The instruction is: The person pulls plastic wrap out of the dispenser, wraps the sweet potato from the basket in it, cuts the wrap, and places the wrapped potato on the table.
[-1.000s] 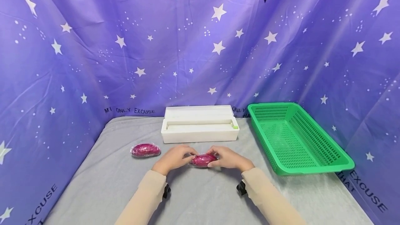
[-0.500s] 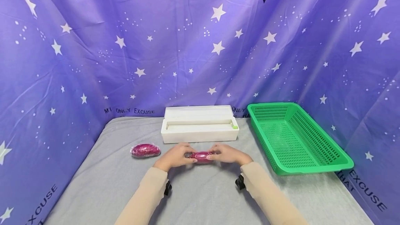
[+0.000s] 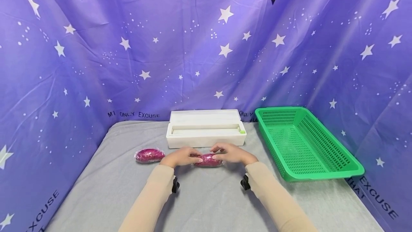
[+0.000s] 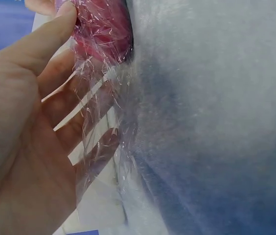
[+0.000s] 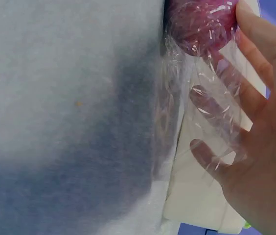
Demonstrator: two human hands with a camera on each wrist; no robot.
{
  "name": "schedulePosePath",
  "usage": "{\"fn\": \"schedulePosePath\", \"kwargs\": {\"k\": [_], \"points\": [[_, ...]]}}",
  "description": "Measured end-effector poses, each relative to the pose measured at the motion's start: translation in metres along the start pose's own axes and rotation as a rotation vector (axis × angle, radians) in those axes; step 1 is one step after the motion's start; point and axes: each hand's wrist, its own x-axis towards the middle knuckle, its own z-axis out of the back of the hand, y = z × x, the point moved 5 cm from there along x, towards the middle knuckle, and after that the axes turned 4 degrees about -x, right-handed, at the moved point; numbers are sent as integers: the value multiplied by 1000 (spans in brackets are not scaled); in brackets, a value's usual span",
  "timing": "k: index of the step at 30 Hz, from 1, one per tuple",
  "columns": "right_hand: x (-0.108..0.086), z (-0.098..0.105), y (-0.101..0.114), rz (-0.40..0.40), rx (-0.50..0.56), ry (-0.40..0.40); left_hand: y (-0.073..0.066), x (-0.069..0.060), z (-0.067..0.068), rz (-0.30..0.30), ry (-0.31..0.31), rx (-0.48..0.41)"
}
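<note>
A magenta oblong vegetable (image 3: 208, 160), wrapped in clear cling film, lies on the grey cloth between both hands; its exact kind is hard to tell. My left hand (image 3: 182, 156) holds its left end, thumb on the near side. At the other end my right hand (image 3: 233, 153) holds it with the thumb against it and the fingers arched beyond. Loose cling film (image 4: 103, 127) trails off the left end across the spread left fingers. More film (image 5: 211, 107) hangs from the right end over the right fingers. Each wrist view shows only one end of the vegetable.
A second film-wrapped magenta vegetable (image 3: 149, 155) lies left of my left hand. Behind the hands stands a long white box (image 3: 206, 141), lid raised, with a small green piece at its right end. A green perforated basket (image 3: 280, 160) stands at the right. A purple starry curtain (image 3: 180, 56) encloses the table.
Both hands and the vegetable have shifted slightly away from me, toward the white box. The right fingers have lifted off the vegetable's top, showing more of it. The second vegetable has stayed put.
</note>
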Motion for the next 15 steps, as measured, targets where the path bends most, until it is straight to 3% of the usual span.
{"fn": "schedulePosePath", "kwargs": {"k": [9,15], "points": [[8,0,6,3,-39,-11,1,5,4,46,-102,-15],[10,0,9,14,-41,0,0,8,7,-53,-235,68]]}}
